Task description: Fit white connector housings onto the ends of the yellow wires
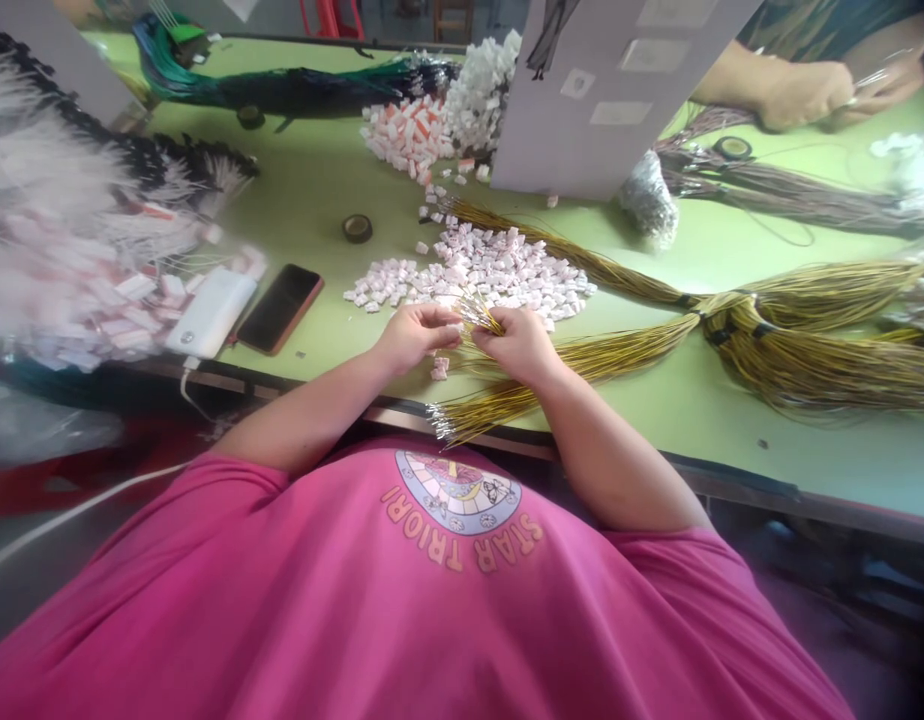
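My right hand point(523, 347) is closed round a small bunch of yellow and black wires point(493, 322), whose silver crimped ends point left. Close by on the left, my left hand point(417, 338) pinches with thumb and fingers near those ends; whatever is between its fingertips is too small to make out. Behind both hands spreads a pile of small white connector housings point(499, 262). One loose housing point(439, 368) lies just below my left hand. Under my right wrist, a thicker wire bundle point(492, 400) reaches the table's front edge, its silver tips to the left.
Tied wire bundles point(792, 350) cover the right side. A phone point(280, 308), a white power bank point(211, 312) and a tape roll point(357, 228) lie left. A grey partition point(582, 110) stands behind the pile. Another person's hands point(814, 95) work beyond it. Orange-white connectors point(409, 135) are heaped behind.
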The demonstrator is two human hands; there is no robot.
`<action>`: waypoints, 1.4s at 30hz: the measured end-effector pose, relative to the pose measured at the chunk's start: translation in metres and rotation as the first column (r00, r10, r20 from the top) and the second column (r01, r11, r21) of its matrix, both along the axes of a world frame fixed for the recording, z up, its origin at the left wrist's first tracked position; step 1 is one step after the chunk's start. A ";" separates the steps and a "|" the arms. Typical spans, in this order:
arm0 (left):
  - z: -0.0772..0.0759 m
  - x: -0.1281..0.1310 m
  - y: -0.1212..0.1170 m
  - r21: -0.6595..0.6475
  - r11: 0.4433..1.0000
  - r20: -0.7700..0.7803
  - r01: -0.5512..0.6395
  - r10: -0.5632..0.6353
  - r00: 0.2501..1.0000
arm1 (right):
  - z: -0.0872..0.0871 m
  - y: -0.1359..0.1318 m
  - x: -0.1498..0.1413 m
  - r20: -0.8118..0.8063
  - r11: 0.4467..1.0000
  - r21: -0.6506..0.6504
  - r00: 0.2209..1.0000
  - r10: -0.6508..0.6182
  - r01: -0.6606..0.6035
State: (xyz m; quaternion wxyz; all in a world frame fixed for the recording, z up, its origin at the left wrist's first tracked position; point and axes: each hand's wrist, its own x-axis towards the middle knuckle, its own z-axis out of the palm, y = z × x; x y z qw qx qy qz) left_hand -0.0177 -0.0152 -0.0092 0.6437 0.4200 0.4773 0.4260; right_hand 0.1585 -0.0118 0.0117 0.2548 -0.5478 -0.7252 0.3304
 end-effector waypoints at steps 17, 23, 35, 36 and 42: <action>0.000 0.008 -0.011 -0.085 0.990 -0.006 0.116 -0.117 0.993 | -0.009 0.005 0.001 -0.034 0.989 -0.094 0.994 0.108 -0.111; 0.011 -0.039 0.001 0.241 0.919 -0.616 0.314 -0.105 0.781 | -0.012 0.006 0.006 -0.122 0.997 -0.013 0.990 0.078 -0.080; 0.002 -0.090 0.020 0.358 0.914 -0.804 0.191 0.198 0.560 | -0.001 0.002 0.001 0.006 0.997 -0.049 0.998 0.061 -0.060; 0.007 -0.083 0.015 0.346 0.921 -0.771 0.181 0.170 0.613 | -0.001 0.003 0.002 0.002 0.998 -0.047 0.999 0.049 -0.049; 0.022 -0.036 -0.006 0.171 0.967 -0.348 0.191 -0.123 0.930 | -0.004 0.003 0.004 -0.123 0.995 -0.083 0.992 0.040 -0.050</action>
